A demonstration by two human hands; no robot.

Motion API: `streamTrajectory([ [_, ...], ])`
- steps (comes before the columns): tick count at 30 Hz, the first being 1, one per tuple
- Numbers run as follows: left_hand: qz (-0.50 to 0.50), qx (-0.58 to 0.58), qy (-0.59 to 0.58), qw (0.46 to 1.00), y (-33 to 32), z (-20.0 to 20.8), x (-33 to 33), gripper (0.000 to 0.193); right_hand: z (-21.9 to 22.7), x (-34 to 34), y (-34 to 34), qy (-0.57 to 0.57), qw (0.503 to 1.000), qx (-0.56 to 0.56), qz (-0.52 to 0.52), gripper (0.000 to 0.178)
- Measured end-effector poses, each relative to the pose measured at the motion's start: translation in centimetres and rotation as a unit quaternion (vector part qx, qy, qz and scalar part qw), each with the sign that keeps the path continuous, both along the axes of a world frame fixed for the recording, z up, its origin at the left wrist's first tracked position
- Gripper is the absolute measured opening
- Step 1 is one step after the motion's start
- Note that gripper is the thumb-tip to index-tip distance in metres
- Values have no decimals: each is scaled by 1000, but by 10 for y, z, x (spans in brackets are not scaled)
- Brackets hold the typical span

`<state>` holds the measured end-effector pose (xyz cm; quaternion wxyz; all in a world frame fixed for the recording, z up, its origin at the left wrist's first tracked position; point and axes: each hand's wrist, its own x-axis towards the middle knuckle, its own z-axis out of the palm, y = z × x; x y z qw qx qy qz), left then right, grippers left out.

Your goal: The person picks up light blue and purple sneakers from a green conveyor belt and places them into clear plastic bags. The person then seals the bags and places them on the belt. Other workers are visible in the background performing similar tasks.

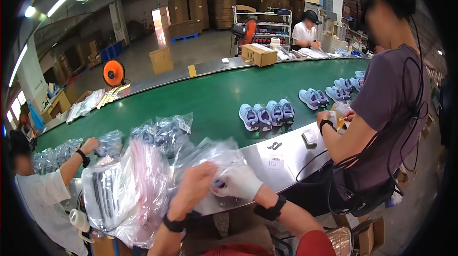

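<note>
At the bench edge my bare left hand (198, 182) is closed at a clear plastic bag (210, 152), its fingers partly smeared by motion. Beside it, my right hand (240, 182), in a white glove, is closed on the bag's near side. A small dark bluish part shows between the two hands; the bag and fingers hide most of it. Left of my hands lies a stack of flat clear plastic bags (138, 184). Just beyond, bagged shoes (164, 132) rest on the green conveyor belt (205, 96).
Light-blue shoes (267, 114) stand unbagged on the belt. A co-worker in a purple shirt (396, 98) works at my right, another in a white shirt (43, 194) at my left. A label sheet (275, 162) lies on the metal bench; a cardboard box (260, 54) stands across the belt.
</note>
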<state>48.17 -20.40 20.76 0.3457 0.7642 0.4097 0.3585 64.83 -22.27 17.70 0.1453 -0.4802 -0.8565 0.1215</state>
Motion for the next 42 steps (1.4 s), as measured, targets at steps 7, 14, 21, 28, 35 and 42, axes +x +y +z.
streamTrajectory([
  [7,-148,145,-40,977,-44,-43,42,12,-43,-17,9,92,992,72,-48,39],
  [14,-4,33,-88,996,24,19,50,22,-47,-22,29,86,991,77,-61,37],
  [21,-4,-35,-59,998,22,-15,51,11,-53,-29,158,26,984,136,-116,36],
  [28,146,-229,-322,907,47,-48,23,13,-94,-19,224,-70,992,-4,-101,34],
  [35,255,-229,-523,780,59,-52,27,12,-62,18,99,454,841,-295,15,59],
  [42,260,-213,-499,799,40,-41,23,18,-51,61,50,359,885,-188,-231,22],
])
